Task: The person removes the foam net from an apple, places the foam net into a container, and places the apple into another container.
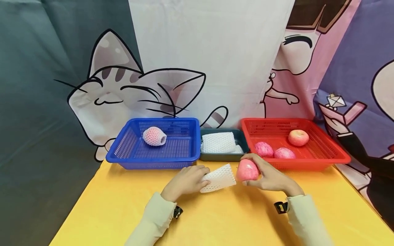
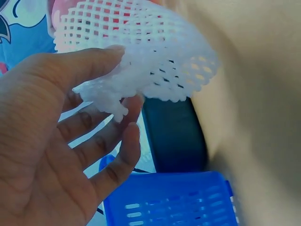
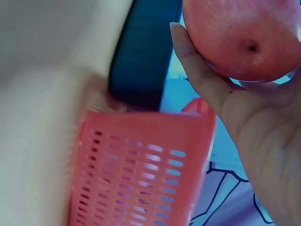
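My left hand [image 1: 189, 180] pinches a white foam net sleeve [image 1: 220, 178] by one end, thumb on top; its mesh opening faces right. In the left wrist view the foam net sleeve [image 2: 136, 33] is bunched between thumb and fingertips [image 2: 134, 101]. My right hand [image 1: 271, 176] grips a pinkish-red apple [image 1: 247, 169] just beyond the sleeve's open end, thumb below and fingers over the far side. The right wrist view shows the underside of the apple [image 3: 249, 42], with its small dark hollow. Both hands are over the yellow table, in front of the baskets.
A blue basket [image 1: 160, 164] at left holds one fruit in a pink-tinged foam net [image 1: 154, 136]. The dark green tray [image 1: 223, 157] in the middle holds more white foam nets [image 1: 218, 142]. In the red basket [image 1: 320, 160] at right lie three apples [image 1: 298, 137].
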Motion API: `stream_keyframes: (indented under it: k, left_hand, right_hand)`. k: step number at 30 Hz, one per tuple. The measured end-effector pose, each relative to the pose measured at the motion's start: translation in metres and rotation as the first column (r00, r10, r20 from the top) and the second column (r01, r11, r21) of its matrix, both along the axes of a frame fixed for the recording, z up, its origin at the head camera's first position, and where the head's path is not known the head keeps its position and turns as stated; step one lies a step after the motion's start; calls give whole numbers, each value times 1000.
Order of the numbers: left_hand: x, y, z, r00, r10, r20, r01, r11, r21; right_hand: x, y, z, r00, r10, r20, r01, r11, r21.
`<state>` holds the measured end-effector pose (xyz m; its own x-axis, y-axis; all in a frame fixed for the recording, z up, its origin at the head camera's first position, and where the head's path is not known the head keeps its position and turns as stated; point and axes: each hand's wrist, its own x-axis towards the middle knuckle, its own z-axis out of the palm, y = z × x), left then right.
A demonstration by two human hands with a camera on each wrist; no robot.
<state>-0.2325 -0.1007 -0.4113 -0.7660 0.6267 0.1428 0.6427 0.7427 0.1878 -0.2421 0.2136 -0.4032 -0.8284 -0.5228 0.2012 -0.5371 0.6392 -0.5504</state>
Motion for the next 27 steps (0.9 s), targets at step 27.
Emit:
stream_keyframes:
  k: [27]
  left_hand:
    - [-30,11,38,973,-19,-229,11,999,-37]
  right_hand:
    - [-22,26,36,994,-65,-85,68,997,23]
